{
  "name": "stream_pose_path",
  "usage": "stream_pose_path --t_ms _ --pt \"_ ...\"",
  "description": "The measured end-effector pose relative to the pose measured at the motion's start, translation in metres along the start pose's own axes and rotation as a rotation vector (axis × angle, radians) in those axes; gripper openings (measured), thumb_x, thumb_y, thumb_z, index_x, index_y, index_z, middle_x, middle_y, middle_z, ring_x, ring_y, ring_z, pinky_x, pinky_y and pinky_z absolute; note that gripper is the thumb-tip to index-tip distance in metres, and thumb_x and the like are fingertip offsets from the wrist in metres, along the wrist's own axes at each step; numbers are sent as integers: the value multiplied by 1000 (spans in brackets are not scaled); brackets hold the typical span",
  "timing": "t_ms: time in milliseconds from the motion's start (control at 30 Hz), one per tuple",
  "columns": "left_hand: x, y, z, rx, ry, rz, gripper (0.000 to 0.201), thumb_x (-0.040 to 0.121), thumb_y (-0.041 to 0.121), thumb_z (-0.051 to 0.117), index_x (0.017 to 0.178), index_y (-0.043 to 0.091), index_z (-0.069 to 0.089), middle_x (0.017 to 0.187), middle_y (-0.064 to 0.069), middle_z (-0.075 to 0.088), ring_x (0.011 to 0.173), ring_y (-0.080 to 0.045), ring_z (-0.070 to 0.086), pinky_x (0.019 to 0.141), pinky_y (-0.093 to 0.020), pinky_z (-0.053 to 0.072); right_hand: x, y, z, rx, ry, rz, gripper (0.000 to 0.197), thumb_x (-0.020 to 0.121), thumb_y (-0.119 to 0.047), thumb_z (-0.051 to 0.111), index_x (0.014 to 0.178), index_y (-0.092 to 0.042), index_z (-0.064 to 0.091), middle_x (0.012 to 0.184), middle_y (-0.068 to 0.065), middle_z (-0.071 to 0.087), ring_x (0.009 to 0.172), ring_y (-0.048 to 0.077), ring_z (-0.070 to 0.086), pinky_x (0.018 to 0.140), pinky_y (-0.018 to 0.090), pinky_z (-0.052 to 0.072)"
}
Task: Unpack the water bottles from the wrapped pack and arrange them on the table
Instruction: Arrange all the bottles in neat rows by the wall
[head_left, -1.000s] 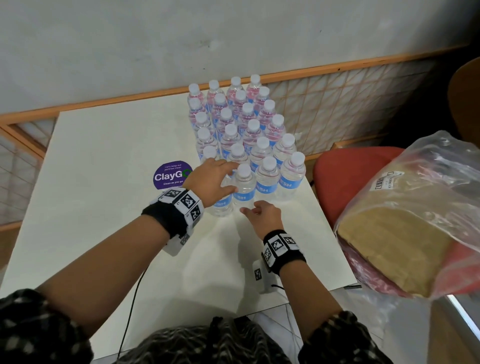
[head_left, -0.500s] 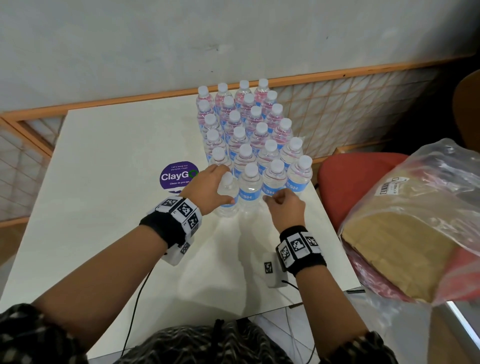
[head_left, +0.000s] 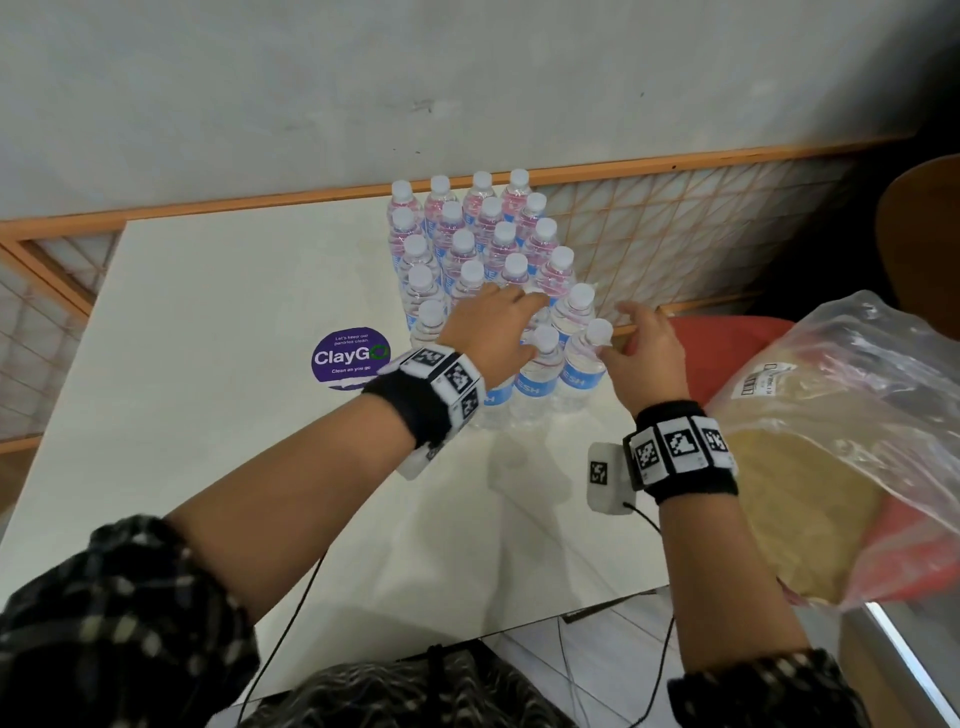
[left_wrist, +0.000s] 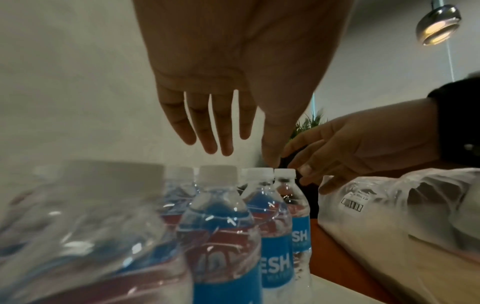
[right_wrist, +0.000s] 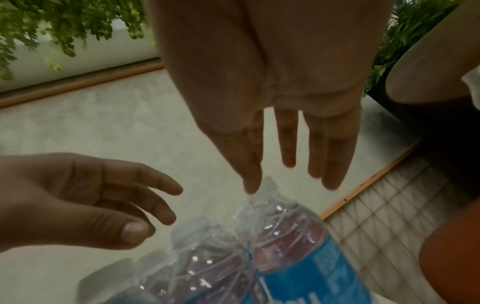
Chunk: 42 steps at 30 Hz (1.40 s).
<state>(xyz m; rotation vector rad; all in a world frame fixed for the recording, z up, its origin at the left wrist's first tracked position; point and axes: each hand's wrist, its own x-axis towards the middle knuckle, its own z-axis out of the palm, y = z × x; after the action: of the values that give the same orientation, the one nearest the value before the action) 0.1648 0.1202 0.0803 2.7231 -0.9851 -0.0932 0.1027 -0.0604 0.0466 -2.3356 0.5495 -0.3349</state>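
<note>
Several clear water bottles (head_left: 467, 249) with white caps and blue labels stand upright in a tight block on the white table (head_left: 208, 415), near its right edge. My left hand (head_left: 493, 327) reaches over the near rows, its fingers (left_wrist: 221, 131) straight and spread just above the caps, holding nothing. My right hand (head_left: 644, 353) is at the block's near right corner, beside the corner bottle (head_left: 587, 364). Its fingers (right_wrist: 288, 148) are straight above a bottle (right_wrist: 291, 236) and grip nothing. Whether either hand touches a cap I cannot tell.
A clear plastic bag (head_left: 831, 467) with tan contents lies on a red chair (head_left: 727, 343) to the right of the table. A purple ClayGo sticker (head_left: 350, 357) is on the tabletop left of the block. A wall and wooden lattice rail (head_left: 675, 223) run behind.
My left hand has let go of the near-left bottle and moved forward over the block. My right hand has moved from the near row to the block's right corner.
</note>
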Motion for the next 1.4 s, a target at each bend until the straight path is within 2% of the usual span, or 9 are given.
stream_pose_path --t_ms 67,233,367,533,700,833,1100,1233,1400 --pt "12 6 2 18 -95 0 49 90 29 57 136 23 44 126 -7 54 117 -29 50 92 -42 46 6 1 -2 7 -103 6 55 80 -9 67 132 -20 52 125 11 59 115 28 55 101 36 44" --pt "25 13 6 -16 -152 2 23 89 12 51 107 8 63 101 -14 65 94 -32 61 70 -32 43 13 2 0 -67 -175 -32 43 87 -10 60 128 -23 56 116 10 65 109 22 59 86 18 39" --pt "27 13 7 -47 -150 -6 22 89 12 52 106 6 64 98 -15 65 93 -32 60 71 -32 43 14 5 4 -114 -158 -38 40 89 -11 58 127 -22 56 108 12 66 103 23 60 75 9 30" --pt "28 12 7 -43 -151 11 21 89 13 53 106 7 63 100 -14 64 95 -31 60 68 -31 39 16 6 6 -105 -176 -4 44 87 -14 61 129 -27 55 108 13 65 107 27 57 84 20 36" --pt "24 2 -4 -165 -174 -11 40 85 26 60 121 10 56 113 -12 63 102 -28 60 85 -38 51 16 0 -6 -95 -228 -29 47 85 -21 65 130 -24 54 103 8 66 104 25 60 89 27 44" --pt "48 -13 -28 -181 -97 -68 44 88 18 54 132 16 51 122 -11 61 106 -29 59 89 -40 51 40 -11 -30 -39 -179 -68 43 87 -14 59 128 -22 55 117 7 65 109 21 61 95 29 46" --pt "95 -5 -25 32 -313 -89 48 85 21 68 131 18 56 127 -9 60 113 -26 57 90 -32 47 98 -35 -20 -416 -592 -285 44 88 -14 61 130 -24 56 129 9 59 111 23 58 89 24 41" --pt "102 -3 -17 20 -301 -130 37 84 19 68 121 14 64 121 -8 64 109 -25 60 78 -25 41 110 -36 -15 -503 -621 -384 39 88 -13 60 126 -18 61 128 11 61 116 28 56 95 30 42" --pt "104 -6 -14 -1 -297 -148 40 84 18 69 123 16 63 122 -9 64 109 -25 60 80 -26 42 115 -34 -13 -506 -613 -432 38 90 -14 58 127 -17 60 131 11 59 120 26 53 95 26 37"
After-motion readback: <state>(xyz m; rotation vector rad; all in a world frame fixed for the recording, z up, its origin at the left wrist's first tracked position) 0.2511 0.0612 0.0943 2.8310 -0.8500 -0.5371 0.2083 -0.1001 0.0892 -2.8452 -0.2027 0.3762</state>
